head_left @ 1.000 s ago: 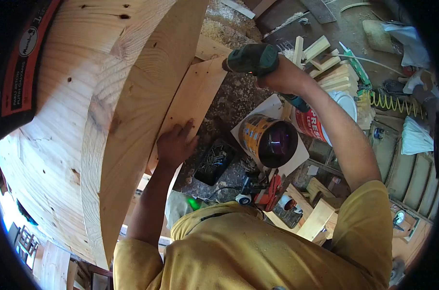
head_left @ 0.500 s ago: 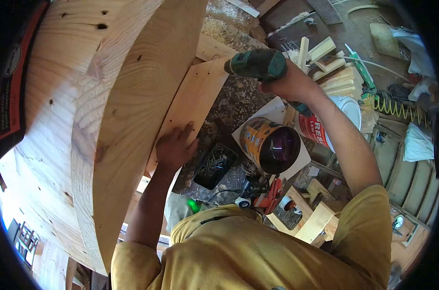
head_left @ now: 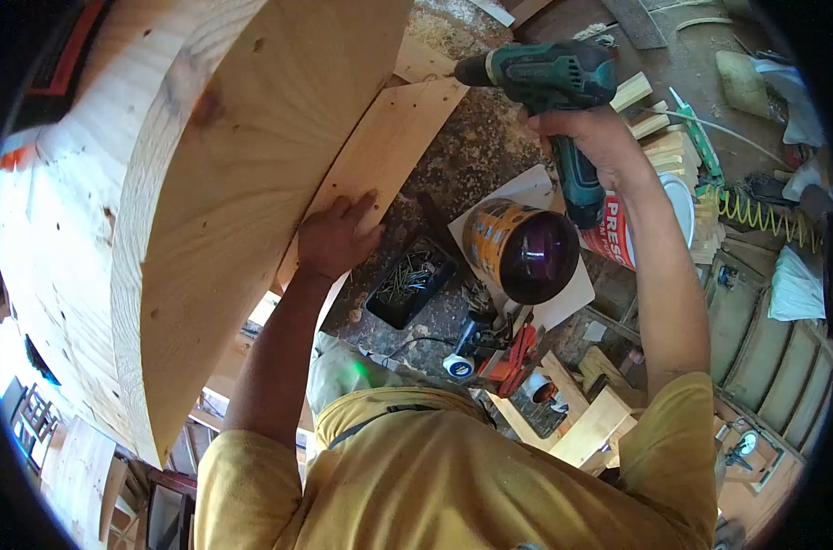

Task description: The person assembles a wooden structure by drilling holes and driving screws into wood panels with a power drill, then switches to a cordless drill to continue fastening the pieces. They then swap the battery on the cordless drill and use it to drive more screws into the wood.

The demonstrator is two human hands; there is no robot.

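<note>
My right hand [head_left: 600, 142] is wrapped around the grip of a green and black cordless drill [head_left: 558, 75]. The drill lies level, its chuck pointing left at the far end of a narrow wooden board [head_left: 389, 142]. My left hand [head_left: 339, 238] lies on the near part of that board with its fingers spread. Along its left edge the board meets a large, thick wooden panel [head_left: 252, 156] with a curved side. Close to my left hand, a black tray [head_left: 400, 321] holds many loose screws.
An orange can [head_left: 488, 238] with a dark, glossy top stands right of the tray. Behind it is a red and white bucket [head_left: 678, 206]. Stacked wood strips [head_left: 673, 151], a green caulking tube [head_left: 701, 142] and a yellow coiled hose [head_left: 765, 213] lie at the right. A tape measure [head_left: 458, 367] rests near my waist.
The drill has swung up and right, and now shows its side with the grip hanging down. My left hand stays on the board. The whole view has shifted slightly.
</note>
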